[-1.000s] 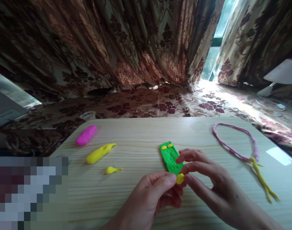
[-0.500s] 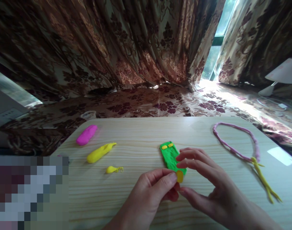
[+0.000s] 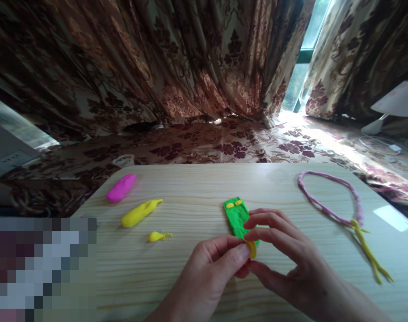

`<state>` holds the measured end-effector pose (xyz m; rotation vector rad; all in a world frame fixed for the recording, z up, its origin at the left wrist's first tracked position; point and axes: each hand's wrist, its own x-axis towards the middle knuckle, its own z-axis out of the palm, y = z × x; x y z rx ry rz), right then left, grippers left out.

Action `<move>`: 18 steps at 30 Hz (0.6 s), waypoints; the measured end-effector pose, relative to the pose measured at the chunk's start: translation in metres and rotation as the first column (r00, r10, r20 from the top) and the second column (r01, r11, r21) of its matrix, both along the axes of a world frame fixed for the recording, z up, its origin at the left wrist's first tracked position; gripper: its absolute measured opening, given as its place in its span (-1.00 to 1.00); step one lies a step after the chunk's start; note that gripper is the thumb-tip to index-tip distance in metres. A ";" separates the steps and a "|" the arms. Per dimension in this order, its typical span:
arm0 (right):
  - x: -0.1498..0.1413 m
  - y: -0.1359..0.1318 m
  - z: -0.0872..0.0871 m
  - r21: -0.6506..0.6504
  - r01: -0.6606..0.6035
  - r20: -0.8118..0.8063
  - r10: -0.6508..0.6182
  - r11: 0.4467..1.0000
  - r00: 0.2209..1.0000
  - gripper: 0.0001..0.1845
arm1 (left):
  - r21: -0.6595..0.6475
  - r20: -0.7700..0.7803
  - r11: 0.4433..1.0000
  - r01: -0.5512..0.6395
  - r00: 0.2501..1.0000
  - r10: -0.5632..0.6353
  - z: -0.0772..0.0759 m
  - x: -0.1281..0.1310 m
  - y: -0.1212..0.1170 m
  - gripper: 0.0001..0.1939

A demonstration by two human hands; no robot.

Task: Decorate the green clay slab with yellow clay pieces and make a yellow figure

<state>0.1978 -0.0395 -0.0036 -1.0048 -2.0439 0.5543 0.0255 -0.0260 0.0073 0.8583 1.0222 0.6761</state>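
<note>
Between the thumb and forefinger of my left hand (image 3: 220, 264) is a small flattened piece of yellow modelling clay (image 3: 252, 249). My right hand (image 3: 287, 250) is close on its right, fingers curved and apart, with the thumb below the yellow piece and fingertips near its top. Whether those fingertips touch it I cannot tell. Behind both hands a flat green clay slab (image 3: 236, 221) lies on the table, two small yellow pieces stuck near its far end. Its near end is partly covered by my fingers and the yellow piece.
On the pale wooden table (image 3: 190, 188) at left lie a pink clay block (image 3: 121, 188), a long yellow clay lump (image 3: 140, 213) and a smaller yellow clay blob (image 3: 155, 237). At right are a pink clay loop (image 3: 324, 209) and a forked yellow clay figure (image 3: 368, 250). A lamp (image 3: 396, 100) stands beyond.
My right fingers have moved slightly left, closer to my left fingertips. The yellow piece has turned and shows a narrower face. The other things on the table stay where they were.
</note>
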 end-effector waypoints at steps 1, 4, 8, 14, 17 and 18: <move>0.000 0.000 0.000 0.004 0.002 0.002 -0.002 1.000 1.000 -0.63 | 0.000 -0.014 1.000 -0.018 1.000 0.018 0.001 0.001 -0.001 -0.81; -0.001 0.000 -0.001 0.005 0.007 0.003 -0.007 1.000 1.000 -0.63 | -0.006 -0.031 0.999 -0.033 0.999 0.032 0.001 0.003 -0.004 -0.84; -0.001 0.000 -0.003 0.007 0.007 -0.001 -0.007 1.000 1.000 -0.63 | -0.003 -0.018 0.999 -0.047 0.999 0.047 0.001 0.002 -0.006 -0.84; 0.000 0.001 -0.001 0.008 0.010 -0.008 -0.010 1.000 1.000 -0.59 | -0.014 0.011 1.000 0.028 1.000 -0.028 -0.001 -0.001 0.000 -0.81; 0.000 -0.001 0.001 -0.021 -0.005 0.015 0.006 1.000 1.000 -0.66 | -0.001 0.001 0.999 0.052 0.999 -0.052 -0.002 -0.002 0.003 -0.79; 0.000 -0.001 0.002 -0.026 -0.009 0.020 0.009 1.000 1.000 -0.68 | 0.004 -0.008 0.998 0.061 0.998 -0.061 -0.003 -0.003 0.004 -0.80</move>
